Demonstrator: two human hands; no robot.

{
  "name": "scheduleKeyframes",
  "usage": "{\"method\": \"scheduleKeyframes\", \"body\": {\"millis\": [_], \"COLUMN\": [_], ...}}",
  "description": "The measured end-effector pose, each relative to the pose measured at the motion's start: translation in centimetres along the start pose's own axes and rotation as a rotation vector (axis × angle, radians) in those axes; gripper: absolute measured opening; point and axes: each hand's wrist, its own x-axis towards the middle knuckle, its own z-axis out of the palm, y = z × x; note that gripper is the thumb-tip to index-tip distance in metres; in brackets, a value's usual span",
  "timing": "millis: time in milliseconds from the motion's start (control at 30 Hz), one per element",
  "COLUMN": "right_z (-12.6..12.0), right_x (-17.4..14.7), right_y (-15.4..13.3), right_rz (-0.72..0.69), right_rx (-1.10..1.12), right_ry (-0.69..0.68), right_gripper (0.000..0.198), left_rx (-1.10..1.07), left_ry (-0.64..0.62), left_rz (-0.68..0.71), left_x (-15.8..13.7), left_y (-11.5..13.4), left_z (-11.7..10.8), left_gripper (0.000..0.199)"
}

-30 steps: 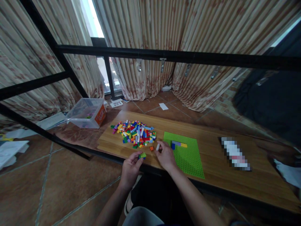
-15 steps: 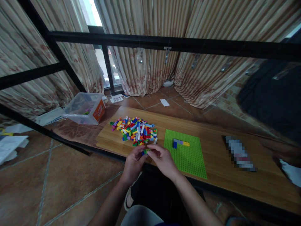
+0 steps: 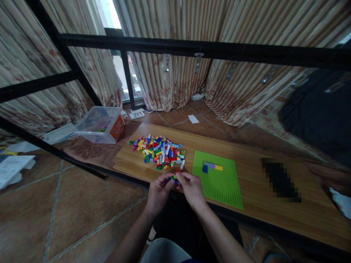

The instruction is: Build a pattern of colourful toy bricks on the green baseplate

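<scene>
Pinching a small green-and-blue brick cluster (image 3: 174, 178) between them, the left hand (image 3: 159, 190) and the right hand (image 3: 192, 189) have thumbs and fingers nearly closed around it. Just beyond this grip lie an orange brick (image 3: 178, 170) and a white brick (image 3: 182, 164); farther beyond, leftward, spreads the brick pile (image 3: 161, 151); to the grip's right, the green baseplate (image 3: 223, 188) bears joined bricks (image 3: 213, 166).
</scene>
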Motion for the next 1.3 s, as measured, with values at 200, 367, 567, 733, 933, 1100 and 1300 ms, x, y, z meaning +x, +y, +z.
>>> {"method": "scheduleKeyframes", "body": {"millis": [200, 367, 567, 733, 933, 1100, 1300], "right_z": [-0.3, -0.2, -0.1, 0.1, 0.6, 0.6, 0.8], "right_x": [1.0, 1.7, 1.3, 0.7, 1.1, 1.3, 1.3], "right_y": [1.0, 1.3, 1.1, 0.5, 0.8, 1.5, 1.3], "right_rz": [-0.111, -0.308, -0.419, -0.413, -0.378, -0.356, -0.379], "right_rx": [-0.141, -0.464, -0.549, -0.547, -0.504, -0.389, -0.427], "right_ry": [0.057, 0.08, 0.076, -0.009, -0.139, -0.082, 0.015], "right_gripper": [0.025, 0.019, 0.026, 0.024, 0.021, 0.012, 0.02], "left_rx": [0.239, 0.433, 0.435, 0.404, 0.399, 0.398, 0.391], "left_ry": [0.062, 0.117, 0.15, 0.079, 0.01, 0.08, 0.123], "left_rz": [0.063, 0.077, 0.086, 0.121, 0.113, 0.121, 0.142], "left_x": [1.1, 1.8, 1.9, 1.8, 1.5, 1.7, 1.7], "left_y": [-0.6, -0.8, -1.5, -1.6, -1.4, -2.1, -1.7], "left_z": [-0.8, -1.6, -2.0, -2.0, -2.2, -2.3, -1.9], "left_gripper": [0.023, 0.031, 0.038, 0.039, 0.041, 0.036, 0.022]}}
